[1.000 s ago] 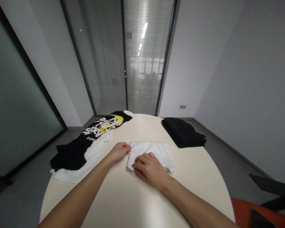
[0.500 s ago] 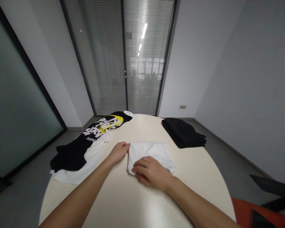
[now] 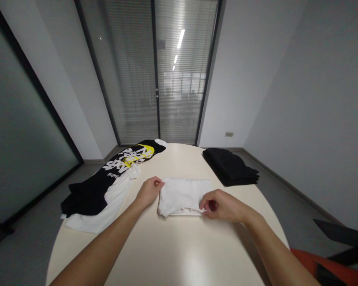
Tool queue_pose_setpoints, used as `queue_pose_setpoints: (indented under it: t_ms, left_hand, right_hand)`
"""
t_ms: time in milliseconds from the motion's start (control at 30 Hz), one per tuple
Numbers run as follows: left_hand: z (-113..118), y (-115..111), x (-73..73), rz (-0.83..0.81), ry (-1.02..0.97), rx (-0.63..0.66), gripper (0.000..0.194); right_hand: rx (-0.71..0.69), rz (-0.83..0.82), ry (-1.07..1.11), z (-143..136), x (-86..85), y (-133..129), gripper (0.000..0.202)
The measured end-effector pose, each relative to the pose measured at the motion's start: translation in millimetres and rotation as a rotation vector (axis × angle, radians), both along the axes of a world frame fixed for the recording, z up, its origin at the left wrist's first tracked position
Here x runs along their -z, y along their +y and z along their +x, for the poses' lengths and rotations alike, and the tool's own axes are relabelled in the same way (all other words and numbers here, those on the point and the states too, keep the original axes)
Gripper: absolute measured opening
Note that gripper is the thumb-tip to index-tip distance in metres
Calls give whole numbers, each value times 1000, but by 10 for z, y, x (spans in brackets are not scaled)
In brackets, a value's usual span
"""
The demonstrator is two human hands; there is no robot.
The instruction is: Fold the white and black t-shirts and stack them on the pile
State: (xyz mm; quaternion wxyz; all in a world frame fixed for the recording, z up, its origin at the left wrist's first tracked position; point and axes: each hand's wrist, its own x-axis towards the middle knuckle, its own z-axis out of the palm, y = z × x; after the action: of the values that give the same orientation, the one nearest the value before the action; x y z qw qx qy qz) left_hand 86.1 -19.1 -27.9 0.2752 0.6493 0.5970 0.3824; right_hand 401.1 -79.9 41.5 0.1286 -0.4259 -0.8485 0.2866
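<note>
In the head view, our right hand (image 3: 226, 206) has shifted from the middle of the folded white cloth (image 3: 181, 192) to its near right corner. That leaves the near edge in sight, where a small ruffled opening and uneven layers show. The fingers there are curled, with the thumb low at the edge; we cannot tell whether they clamp the fabric. Our left hand (image 3: 148, 192) is at the far left corner, its fingers together and seemingly nipping the cloth.

The white cloth lies flat before us on the pale, smooth, rounded desk (image 3: 155, 250), a soft, lightly creased rectangle. To our left sprawls a limp black-and-white garment (image 3: 92, 194) with white lettering and a yellow print. Farther off to our right sits a matte black stack of folded fabric (image 3: 229, 167), its layers visible.
</note>
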Motion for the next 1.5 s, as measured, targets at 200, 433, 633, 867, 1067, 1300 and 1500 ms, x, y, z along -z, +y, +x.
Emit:
queue_pose_setpoints:
  t_ms: [200, 433, 633, 867, 1067, 1300, 1500]
  left_hand:
    - [117, -174, -188, 219, 161, -52, 27]
    - [332, -468, -303, 422, 566, 418, 63]
    - [272, -441, -137, 124, 679, 483, 69]
    - [346, -554, -366, 196, 748, 364, 59]
    - [409, -636, -624, 114, 743, 183, 42]
    - [380, -565, -249, 221, 547, 483, 60]
    - [544, -730, -307, 120, 531, 451, 57]
  right_hand:
    - [-33, -81, -16, -35, 15, -3, 15]
    - [101, 366, 6, -156, 141, 70, 58]
    - [64, 84, -248, -127, 382, 112, 89]
    - [47, 285, -260, 30, 355, 211, 103]
    - [427, 427, -247, 222, 308, 312, 57]
    - [701, 77, -215, -46, 234, 217, 55]
    - [603, 65, -63, -148, 394, 235, 36]
